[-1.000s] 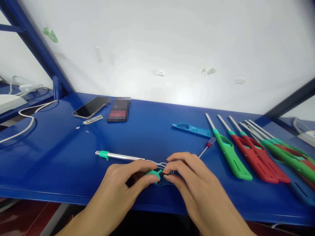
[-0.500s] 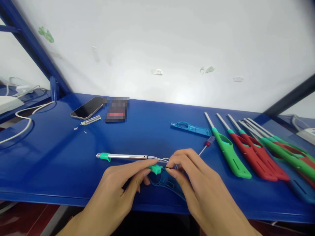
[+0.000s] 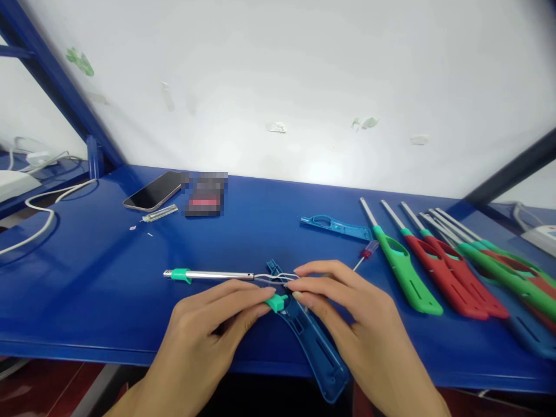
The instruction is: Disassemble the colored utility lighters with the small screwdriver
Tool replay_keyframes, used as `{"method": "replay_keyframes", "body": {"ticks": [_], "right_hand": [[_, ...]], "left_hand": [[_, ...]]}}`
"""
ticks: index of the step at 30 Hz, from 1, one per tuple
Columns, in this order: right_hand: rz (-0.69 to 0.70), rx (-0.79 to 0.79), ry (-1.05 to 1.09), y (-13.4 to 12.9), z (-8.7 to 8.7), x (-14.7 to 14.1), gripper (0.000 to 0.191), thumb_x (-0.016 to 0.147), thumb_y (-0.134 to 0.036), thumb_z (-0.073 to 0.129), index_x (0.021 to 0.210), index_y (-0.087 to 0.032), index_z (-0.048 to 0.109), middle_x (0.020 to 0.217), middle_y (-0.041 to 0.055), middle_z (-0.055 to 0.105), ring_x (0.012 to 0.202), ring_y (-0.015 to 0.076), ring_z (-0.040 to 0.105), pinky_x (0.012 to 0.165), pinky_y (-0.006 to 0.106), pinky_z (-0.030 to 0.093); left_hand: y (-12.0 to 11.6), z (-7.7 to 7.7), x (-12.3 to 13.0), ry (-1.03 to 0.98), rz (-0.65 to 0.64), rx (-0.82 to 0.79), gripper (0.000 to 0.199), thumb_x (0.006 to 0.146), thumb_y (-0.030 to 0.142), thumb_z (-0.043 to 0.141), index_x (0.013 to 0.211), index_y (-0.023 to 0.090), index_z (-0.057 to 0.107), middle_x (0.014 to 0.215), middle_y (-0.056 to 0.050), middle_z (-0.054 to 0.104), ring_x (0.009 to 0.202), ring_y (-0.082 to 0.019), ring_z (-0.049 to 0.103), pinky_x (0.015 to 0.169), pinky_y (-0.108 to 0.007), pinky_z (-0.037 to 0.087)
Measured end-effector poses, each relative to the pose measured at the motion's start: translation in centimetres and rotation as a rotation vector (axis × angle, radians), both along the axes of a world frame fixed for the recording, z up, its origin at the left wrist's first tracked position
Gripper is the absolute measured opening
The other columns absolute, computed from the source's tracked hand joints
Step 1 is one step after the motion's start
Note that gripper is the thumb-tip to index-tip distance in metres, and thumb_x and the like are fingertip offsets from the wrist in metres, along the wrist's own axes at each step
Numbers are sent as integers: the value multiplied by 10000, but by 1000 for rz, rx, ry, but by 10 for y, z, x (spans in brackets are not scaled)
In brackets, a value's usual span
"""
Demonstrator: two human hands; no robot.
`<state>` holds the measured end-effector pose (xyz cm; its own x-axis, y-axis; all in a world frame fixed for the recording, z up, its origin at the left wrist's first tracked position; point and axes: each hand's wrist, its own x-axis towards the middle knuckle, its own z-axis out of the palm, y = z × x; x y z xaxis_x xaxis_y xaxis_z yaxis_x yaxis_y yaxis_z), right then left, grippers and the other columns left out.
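Note:
Between the thumb and fingers of my left hand point(image 3: 221, 324) is a small green plastic trigger point(image 3: 275, 302). My right hand point(image 3: 347, 310) is closed in a pinch just right of the trigger, near the ends of thin white wires point(image 3: 271, 277); the small part at its fingertips is too hidden to name. Those wires run left into a metal lighter tube point(image 3: 221, 275), which lies on the table with a green collar point(image 3: 180, 275) near its tip. Under my hands is a blue lighter handle half point(image 3: 315, 350), its inner side up, slanting toward the table's front edge.
Another blue handle half point(image 3: 336, 227) and a screwdriver point(image 3: 368, 250) lie beyond my right hand. Several green, red and blue lighters point(image 3: 408, 269) line the right side. At the back left are a phone point(image 3: 154, 190), a clear tube point(image 3: 160, 213) and a blurred dark packet point(image 3: 207, 194).
The blue handle half under my hands has swung round, its lower end now nearer the front edge. The metal tube has shifted slightly left. Both hands keep their pinches close together.

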<state>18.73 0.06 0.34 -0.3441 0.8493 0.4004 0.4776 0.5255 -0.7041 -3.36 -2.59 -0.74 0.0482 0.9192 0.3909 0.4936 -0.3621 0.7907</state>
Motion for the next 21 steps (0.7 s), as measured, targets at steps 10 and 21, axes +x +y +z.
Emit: {"method": "replay_keyframes", "body": {"ticks": [10, 21], "right_hand": [[6, -217, 130, -1, 6, 1, 221, 1040, -197, 639, 975, -344, 791, 977, -33, 717, 819, 125, 721, 758, 227, 584], [-277, -11, -223, 14, -13, 6, 299, 1097, -379, 555, 1336, -272, 698, 1236, 49, 761, 1024, 257, 756, 882, 424, 578]], "left_hand": [[-3, 0, -1, 13, 114, -53, 111, 931, 321, 787, 978, 392, 858, 888, 94, 850, 664, -166, 792, 710, -252, 663], [0, 0, 0, 40, 121, -19, 119, 919, 302, 782, 955, 392, 852, 750, 111, 809, 555, -107, 726, 565, -161, 575]]}}
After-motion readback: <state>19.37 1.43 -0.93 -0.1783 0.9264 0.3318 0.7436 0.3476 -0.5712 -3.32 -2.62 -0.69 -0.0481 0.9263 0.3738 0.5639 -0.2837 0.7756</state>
